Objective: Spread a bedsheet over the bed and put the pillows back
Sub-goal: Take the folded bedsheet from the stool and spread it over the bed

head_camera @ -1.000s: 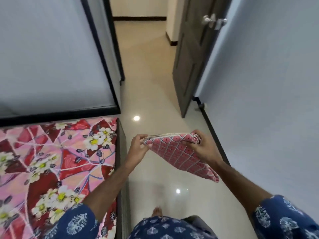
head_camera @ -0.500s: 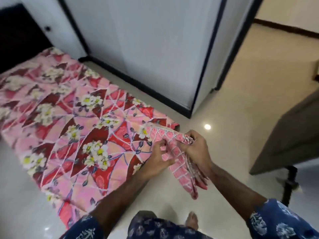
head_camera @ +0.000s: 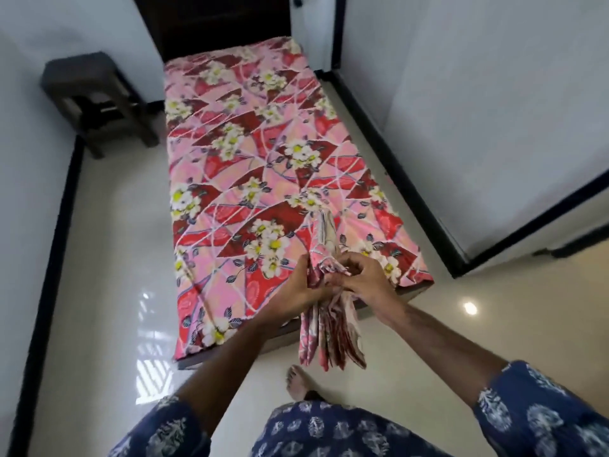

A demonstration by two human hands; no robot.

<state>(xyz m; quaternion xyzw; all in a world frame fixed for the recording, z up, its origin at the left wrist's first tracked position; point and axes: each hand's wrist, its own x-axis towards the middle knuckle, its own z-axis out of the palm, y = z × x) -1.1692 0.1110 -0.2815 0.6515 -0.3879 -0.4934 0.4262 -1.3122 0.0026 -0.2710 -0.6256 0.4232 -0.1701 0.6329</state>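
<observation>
— What have you got there?

— A folded bedsheet (head_camera: 324, 311), pink and red. Both my hands are closed on its upper part: my left hand (head_camera: 303, 290) grips it from the left, my right hand (head_camera: 361, 278) from the right, fingers curled over the folds. The hands sit close together, almost touching, with the cloth bunched between them.

— And the rest of it?

— One end sticks up past my knuckles, away from me; the layered folds hang down below my hands toward the floor (head_camera: 108, 291), above my bare foot (head_camera: 298, 380).

— Where's the bed?

— Straight ahead, beyond my hands. The bed (head_camera: 250, 153) has a pink floral cover, and my hands are over its near end. I can't see any pillows on it.

— Anything else around?

— A dark stool (head_camera: 95, 97) far off to the left of my hands, by the wall near the head of the bed. A white wardrobe (head_camera: 478, 110) with black trim runs along the right.
</observation>
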